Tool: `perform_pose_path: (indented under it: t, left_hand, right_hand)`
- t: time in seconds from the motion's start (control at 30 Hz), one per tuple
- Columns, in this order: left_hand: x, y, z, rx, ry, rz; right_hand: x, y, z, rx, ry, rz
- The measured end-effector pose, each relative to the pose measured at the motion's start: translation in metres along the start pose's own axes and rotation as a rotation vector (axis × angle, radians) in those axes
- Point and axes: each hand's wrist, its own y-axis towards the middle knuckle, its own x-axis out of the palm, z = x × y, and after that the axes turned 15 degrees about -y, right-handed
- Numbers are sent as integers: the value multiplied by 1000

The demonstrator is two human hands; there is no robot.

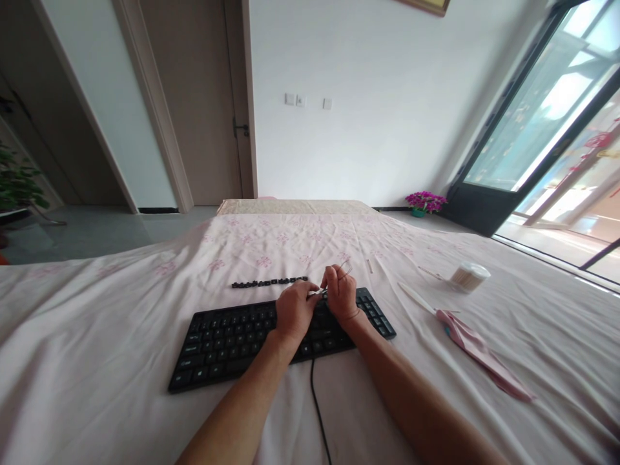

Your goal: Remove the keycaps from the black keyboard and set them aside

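A black keyboard (232, 336) lies at a slant on the bed, its cable (317, 400) running toward me. Over its upper right part my two hands meet. My left hand (294, 311) is closed, thumb and finger pinching a small whitish piece (318, 292) whose kind I cannot make out. Fingers curled, my right hand (341, 294) grips a thin wire loop (345, 265) that sticks out above the knuckles. The keys beneath both hands are hidden. Behind the keyboard, several loose black keycaps (261, 283) form a row.
To the right are a clear round tub of cotton swabs (469, 278), a pink cloth (484, 355), a thin white stick (416, 298) and a small pale stick (371, 266). A pale flowered sheet (121, 310) covers the bed, with folds.
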Motion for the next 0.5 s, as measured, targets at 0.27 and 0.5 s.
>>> perform_pose_path:
  t: [0.27, 0.5]
  left_hand:
    - [0, 2, -8, -56, -10, -59]
    - [-3, 8, -14, -79, -341, 54]
  right_hand:
    - [-12, 13, 0, -14, -95, -38]
    - [-6, 20, 15, -81, 9, -271]
